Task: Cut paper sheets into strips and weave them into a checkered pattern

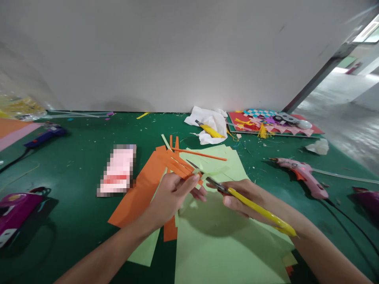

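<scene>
My left hand (174,191) pinches a light green paper strip (213,172) between thumb and fingers, above the orange paper. In my right hand (245,195) are scissors with yellow handles (257,209); their metal blades point left toward the strip, close to my left fingertips. Below my right hand lies a large light green sheet (219,252). Orange paper (142,189), partly cut into strips, lies beneath and left of my left hand. A thin orange strip (201,154) rests across the top of the green sheet.
A pink glue gun (304,175) lies at right, a blue tool (44,136) and a magenta device (17,213) at left. A pixelated pink object (118,169) is left of the orange paper. Behind are white tissue with a yellow cutter (211,130) and a red board (314,127) holding decorations.
</scene>
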`<action>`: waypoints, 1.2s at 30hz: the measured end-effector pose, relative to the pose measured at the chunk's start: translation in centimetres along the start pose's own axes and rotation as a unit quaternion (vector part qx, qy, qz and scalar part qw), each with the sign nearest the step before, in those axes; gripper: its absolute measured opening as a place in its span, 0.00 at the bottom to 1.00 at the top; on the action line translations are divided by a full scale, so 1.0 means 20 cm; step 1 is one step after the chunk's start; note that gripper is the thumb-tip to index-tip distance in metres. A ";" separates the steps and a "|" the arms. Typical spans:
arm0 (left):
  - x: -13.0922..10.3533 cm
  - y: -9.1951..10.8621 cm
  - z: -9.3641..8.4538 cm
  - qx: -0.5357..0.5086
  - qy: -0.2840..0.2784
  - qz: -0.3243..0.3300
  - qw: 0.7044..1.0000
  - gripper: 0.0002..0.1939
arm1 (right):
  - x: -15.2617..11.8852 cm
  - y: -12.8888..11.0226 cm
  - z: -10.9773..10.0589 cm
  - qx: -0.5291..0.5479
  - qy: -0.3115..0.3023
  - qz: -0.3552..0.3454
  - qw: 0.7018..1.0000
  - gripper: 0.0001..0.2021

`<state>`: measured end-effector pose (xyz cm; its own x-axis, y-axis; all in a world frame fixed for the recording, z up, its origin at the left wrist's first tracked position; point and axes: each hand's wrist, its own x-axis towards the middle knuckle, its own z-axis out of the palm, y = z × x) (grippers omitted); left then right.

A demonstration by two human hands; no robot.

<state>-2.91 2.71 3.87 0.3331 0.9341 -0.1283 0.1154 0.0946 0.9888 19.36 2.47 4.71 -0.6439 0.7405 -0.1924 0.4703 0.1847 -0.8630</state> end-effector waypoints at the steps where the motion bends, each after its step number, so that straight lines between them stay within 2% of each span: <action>1: 0.00 0.01 0.01 -0.012 0.004 0.003 1.000 0.18 | 0.00 0.00 0.00 0.011 -0.007 0.012 1.000 0.19; 4: 0.00 0.02 0.02 -0.023 0.028 -0.004 0.999 0.16 | -0.01 0.00 0.00 0.032 -0.016 0.037 0.999 0.21; 11: 0.00 0.00 0.01 0.008 0.037 -0.016 0.999 0.21 | 0.00 -0.03 -0.01 0.024 -0.006 0.037 0.999 0.22; 22: 0.01 0.01 0.01 0.029 0.025 -0.005 0.999 0.20 | 0.00 -0.05 -0.01 0.026 -0.002 0.043 0.999 0.22; 28: 0.01 0.03 -0.02 0.021 -0.018 -0.016 0.999 0.22 | 0.00 -0.05 -0.01 0.016 0.001 0.033 0.999 0.21; 36: 0.02 0.01 -0.01 0.018 0.000 -0.020 1.000 0.22 | -0.01 -0.06 -0.01 0.021 -0.001 0.047 0.999 0.20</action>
<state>-3.03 3.12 4.04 0.3271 0.9300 -0.1674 0.1614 0.1196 0.9796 18.95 2.25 5.86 -0.5992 0.7524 -0.2737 0.5030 0.0877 -0.8598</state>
